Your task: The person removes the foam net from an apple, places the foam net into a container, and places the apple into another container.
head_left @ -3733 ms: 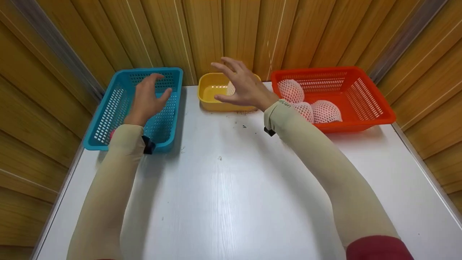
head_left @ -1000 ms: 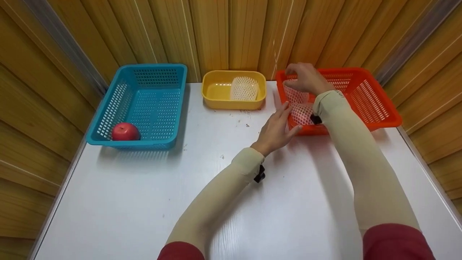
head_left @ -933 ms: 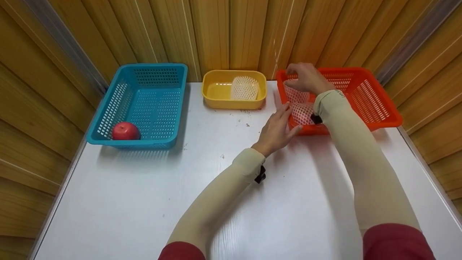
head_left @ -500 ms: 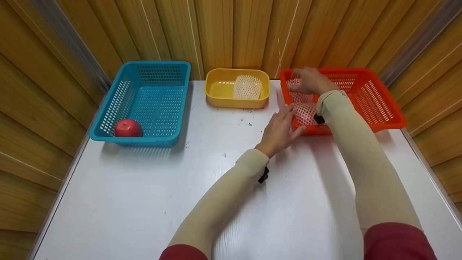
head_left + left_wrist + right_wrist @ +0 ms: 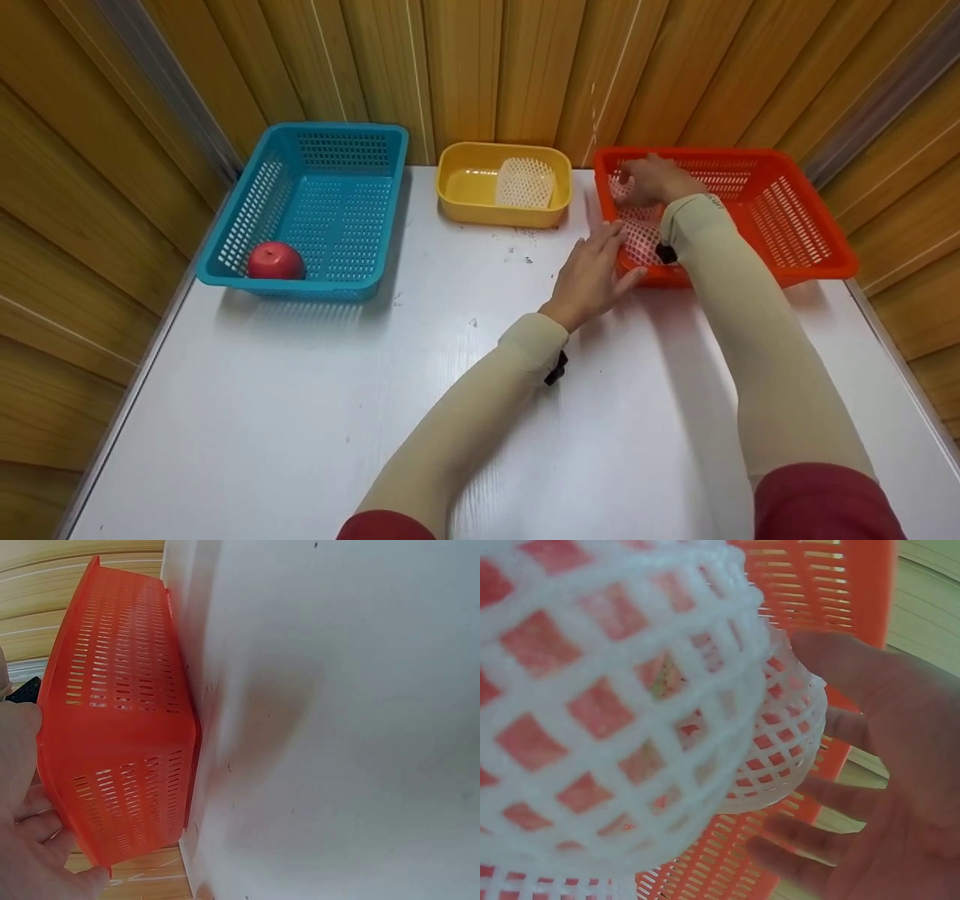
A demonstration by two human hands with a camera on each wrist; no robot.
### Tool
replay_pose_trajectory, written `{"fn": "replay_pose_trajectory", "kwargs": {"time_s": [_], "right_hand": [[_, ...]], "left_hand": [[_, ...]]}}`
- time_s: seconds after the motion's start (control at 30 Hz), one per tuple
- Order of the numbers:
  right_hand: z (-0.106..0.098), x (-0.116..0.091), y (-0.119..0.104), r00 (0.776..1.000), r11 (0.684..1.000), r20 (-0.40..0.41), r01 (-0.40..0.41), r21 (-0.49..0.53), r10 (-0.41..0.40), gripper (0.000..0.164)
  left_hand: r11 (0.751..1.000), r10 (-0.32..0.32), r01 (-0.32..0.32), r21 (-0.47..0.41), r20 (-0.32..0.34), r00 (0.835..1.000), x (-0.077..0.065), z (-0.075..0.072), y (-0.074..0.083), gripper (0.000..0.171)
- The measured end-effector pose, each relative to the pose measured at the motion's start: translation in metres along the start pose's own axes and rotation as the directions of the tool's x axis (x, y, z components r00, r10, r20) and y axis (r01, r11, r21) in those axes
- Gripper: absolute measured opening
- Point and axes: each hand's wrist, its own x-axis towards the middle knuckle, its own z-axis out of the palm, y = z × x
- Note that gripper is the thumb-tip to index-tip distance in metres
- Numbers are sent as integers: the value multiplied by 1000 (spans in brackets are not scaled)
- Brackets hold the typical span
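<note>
In the head view my left hand (image 5: 589, 281) rests straight fingers on the left rim of the red basket (image 5: 750, 180), thumb toward its front rim; the left wrist view shows fingertips along that rim. My right hand (image 5: 660, 182) reaches into the basket's left end, around an apple (image 5: 620, 191) in a white foam net. In the right wrist view the thumb lies at the edge of that netted apple (image 5: 780, 742), and the lower fingers are spread beside it. A nearer netted apple (image 5: 622, 705) fills the left of this view; it is also the netted apple (image 5: 643, 241) below my right hand.
A blue basket (image 5: 341, 285) at the left has a bare red apple (image 5: 275, 261) in its front left corner. Between the baskets stands a yellow box (image 5: 469, 210) with a white foam net (image 5: 525, 182) inside. The white table (image 5: 360, 390) meets wooden panels behind.
Both hands have moved right to the red basket, the left from over the blue basket. Over the last second my right hand has lowered around the far netted apple; the left stays at the rim.
</note>
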Motion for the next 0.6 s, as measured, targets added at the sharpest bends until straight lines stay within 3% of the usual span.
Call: {"fn": "replay_pose_trajectory", "kwargs": {"time_s": [0.37, 0.5, 0.6], "right_hand": [[4, 2, 9, 986, 993, 131, -107, 51, 99, 94], [6, -1, 14, 985, 993, 136, -113, 34, 107, 99], [7, -5, 16, 981, 984, 134, -151, 90, 139, 108]], "left_hand": [[1000, -20, 20, 16, 15, 1000, 1, 1, 0, 70], [1000, -15, 15, 14, 14, 1000, 1, 2, 0, 70], [1000, -12, 12, 15, 10, 1000, 1, 3, 0, 71]]}}
